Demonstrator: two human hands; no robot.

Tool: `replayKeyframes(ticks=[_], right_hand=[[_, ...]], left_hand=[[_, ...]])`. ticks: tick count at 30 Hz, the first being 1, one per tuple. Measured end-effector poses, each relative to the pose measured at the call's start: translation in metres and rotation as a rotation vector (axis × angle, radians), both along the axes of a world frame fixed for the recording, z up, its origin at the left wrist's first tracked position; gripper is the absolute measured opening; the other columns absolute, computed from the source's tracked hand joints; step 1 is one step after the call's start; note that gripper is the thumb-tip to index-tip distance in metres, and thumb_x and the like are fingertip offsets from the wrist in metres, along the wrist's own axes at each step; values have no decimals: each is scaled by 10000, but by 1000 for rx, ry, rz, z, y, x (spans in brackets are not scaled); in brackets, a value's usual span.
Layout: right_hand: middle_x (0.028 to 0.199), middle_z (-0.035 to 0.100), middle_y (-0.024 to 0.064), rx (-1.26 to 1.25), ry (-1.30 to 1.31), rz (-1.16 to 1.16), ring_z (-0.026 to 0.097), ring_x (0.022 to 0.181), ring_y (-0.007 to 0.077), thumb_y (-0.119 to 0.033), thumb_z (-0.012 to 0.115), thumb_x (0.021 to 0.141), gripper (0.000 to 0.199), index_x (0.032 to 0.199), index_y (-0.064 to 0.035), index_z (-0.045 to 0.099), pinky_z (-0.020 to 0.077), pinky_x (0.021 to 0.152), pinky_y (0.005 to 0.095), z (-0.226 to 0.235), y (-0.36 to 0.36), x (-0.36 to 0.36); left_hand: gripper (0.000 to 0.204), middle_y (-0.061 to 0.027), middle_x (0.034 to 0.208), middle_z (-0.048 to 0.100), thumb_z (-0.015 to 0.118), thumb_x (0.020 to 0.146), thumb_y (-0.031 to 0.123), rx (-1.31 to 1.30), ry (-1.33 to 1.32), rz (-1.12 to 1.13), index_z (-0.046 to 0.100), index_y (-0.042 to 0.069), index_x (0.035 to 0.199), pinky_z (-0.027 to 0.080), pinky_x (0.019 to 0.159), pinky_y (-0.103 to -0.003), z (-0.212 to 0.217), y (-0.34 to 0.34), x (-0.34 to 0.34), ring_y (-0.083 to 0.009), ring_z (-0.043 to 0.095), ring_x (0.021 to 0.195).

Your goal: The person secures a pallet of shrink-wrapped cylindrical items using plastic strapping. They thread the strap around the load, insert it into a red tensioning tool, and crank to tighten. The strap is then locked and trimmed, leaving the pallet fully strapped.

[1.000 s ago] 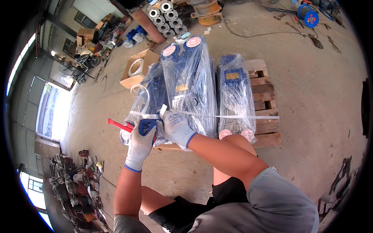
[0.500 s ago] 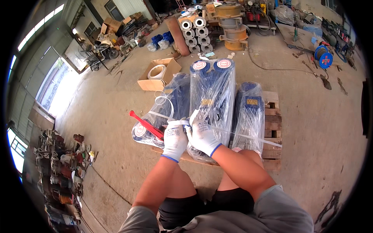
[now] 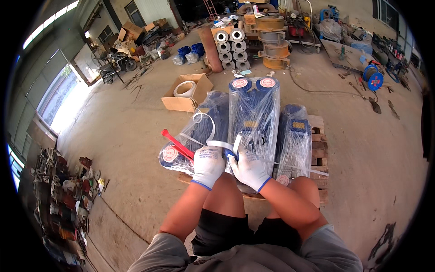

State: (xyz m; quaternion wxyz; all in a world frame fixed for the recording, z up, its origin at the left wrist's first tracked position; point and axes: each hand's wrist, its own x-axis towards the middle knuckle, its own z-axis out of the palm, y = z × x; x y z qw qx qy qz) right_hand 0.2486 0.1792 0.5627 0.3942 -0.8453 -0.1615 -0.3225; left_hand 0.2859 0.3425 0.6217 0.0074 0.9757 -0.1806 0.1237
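The red tool (image 3: 178,145) is partly hidden — behind the left hand (image 3: 209,164).

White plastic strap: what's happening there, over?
White-gloved left hand holds red-handled tool. White-gloved right hand holds white plastic strap. Strap crosses film-wrapped blue units; loose loop ahead.

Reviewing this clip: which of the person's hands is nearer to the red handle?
Left. The left hand is right at the lower end of the red handle; the right hand is farther away, to its right.
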Motion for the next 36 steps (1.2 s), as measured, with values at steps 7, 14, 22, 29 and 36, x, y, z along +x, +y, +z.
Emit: replayKeyframes(ticks=[7, 14, 22, 29, 36], right_hand=[[914, 696, 233, -95, 139, -26, 680, 703, 407, -172, 589, 1051, 374, 1391, -26, 532, 545, 624, 495, -14, -68, 30], [1234, 706, 247, -100, 405, -145, 670, 1121, 431, -201, 577, 1021, 425, 1386, 17, 587, 532, 992, 494, 9, -88, 36], [1350, 671, 197, -288, 659, -130, 647, 1226, 377, -270, 592, 998, 584, 1548, -106, 487, 515, 1041, 468, -8, -112, 38], [1315, 704, 137, -549, 781, -134, 647, 1252, 318, -333, 547, 997, 391, 1318, -139, 659, 516, 1046, 428, -22, -129, 29], [1209, 736, 224, -273, 849, -249, 719, 1098, 404, -322, 508, 1040, 473, 1449, -86, 522, 553, 949, 512, -36, -155, 18]], left_hand=[[311, -165, 691, 674, 695, 970, 327, -155, -224, -144, 695, 72, 792, 530, 557, -493, 9, 4, 4, -376, 667, 601], [324, -118, 690, 657, 685, 983, 356, -139, -162, -400, 701, 103, 783, 511, 578, -480, 40, -44, -12, -344, 645, 611], [285, -87, 856, 717, 633, 1005, 374, 38, -107, -670, 742, 117, 1062, 545, 701, -465, 30, -101, 3, -326, 693, 767], [327, -166, 1137, 682, 692, 944, 366, -156, -16, -750, 741, 98, 1125, 473, 992, -525, -9, -133, 23, -406, 612, 1118], [244, -173, 1204, 635, 807, 858, 188, -476, -71, -805, 738, 79, 1065, 453, 1022, -584, -19, -150, 22, -430, 602, 1091]])
